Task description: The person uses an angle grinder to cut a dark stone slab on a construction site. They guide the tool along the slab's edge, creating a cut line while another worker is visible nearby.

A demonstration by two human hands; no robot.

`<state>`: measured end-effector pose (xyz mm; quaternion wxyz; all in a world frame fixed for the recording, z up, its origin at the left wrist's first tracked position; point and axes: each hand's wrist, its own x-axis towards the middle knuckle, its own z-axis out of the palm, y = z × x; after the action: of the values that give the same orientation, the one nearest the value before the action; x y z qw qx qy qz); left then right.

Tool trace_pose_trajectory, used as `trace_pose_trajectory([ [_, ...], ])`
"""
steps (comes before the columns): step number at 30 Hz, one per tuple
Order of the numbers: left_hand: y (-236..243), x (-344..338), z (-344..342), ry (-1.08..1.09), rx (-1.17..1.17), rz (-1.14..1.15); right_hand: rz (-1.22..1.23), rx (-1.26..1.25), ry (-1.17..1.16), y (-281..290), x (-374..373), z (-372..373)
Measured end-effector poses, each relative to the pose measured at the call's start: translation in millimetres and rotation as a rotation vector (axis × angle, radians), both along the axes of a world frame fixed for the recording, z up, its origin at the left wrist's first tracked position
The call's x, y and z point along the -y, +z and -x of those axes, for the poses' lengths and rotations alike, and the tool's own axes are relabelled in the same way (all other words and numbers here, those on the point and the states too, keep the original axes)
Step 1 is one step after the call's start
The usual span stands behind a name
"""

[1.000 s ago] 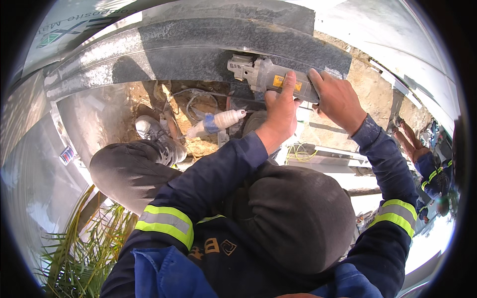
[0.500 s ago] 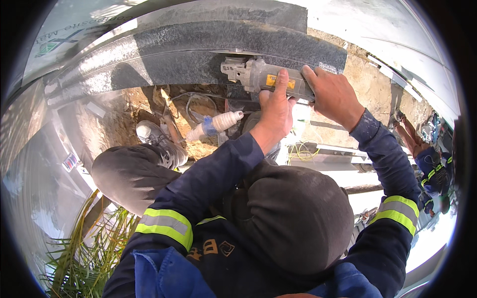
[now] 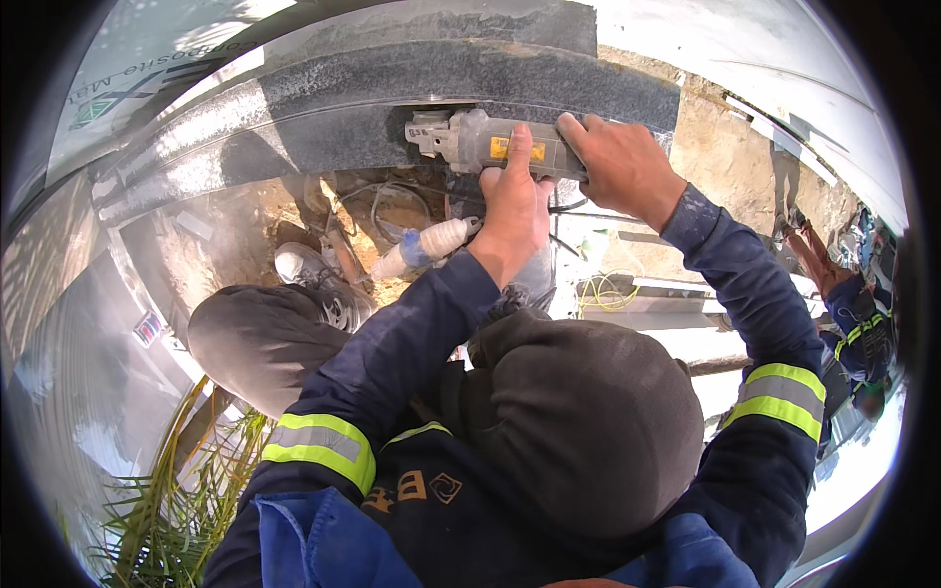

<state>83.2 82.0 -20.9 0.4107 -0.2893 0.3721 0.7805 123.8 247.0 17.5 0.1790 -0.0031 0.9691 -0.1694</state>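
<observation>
Shift since earlier: grey power tool [image 3: 474, 139] sits farther left along the dark slab [image 3: 343, 132] than a second ago, and both hands have travelled with it.
Tool position: over the slab, ahead of the person, just below the upper band's seam; whether its underside touches the slab cannot be told.
Long axis: nearly side to side, roughly along the slab, metal head [image 3: 431, 137] pointing left, rear end to the right and slightly lower.
Left hand [image 3: 515, 216]: grasping the middle of the body from the near side, thumb lying up across the yellow label [image 3: 517, 149]; the fingers are mostly hidden beneath.
Right hand [image 3: 627, 171]: wrapped over the rear end, gripping from the right.
Nearer hand: left is closer to the head; right is behind it on the same axis.
Nearest object: taped cylinder [image 3: 438, 241] with a blue band, beside the left wrist, apart from the tool.
</observation>
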Motion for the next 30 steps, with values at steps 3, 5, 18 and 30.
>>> trace_pose_trajectory([
  [3, 11.9, -8.2, -3.6, -0.028, 0.043, -0.005, -0.027, 0.012, -0.003, 13.5, -6.0, -7.2],
  [5, 28.3, -18.1, -13.9, -0.058, 0.083, 0.023, -0.046, -0.005, 0.004, 18.4, -17.6, -23.9],
  [18, -0.7, -8.4, -3.0, 0.008, 0.006, 0.057, 0.003, -0.009, -0.004, -3.1, -6.7, -4.6],
  [30, 22.0, -27.6, -29.9, -0.034, 0.048, -0.018, -0.052, -0.038, 0.005, 19.7, -29.6, -34.9],
])
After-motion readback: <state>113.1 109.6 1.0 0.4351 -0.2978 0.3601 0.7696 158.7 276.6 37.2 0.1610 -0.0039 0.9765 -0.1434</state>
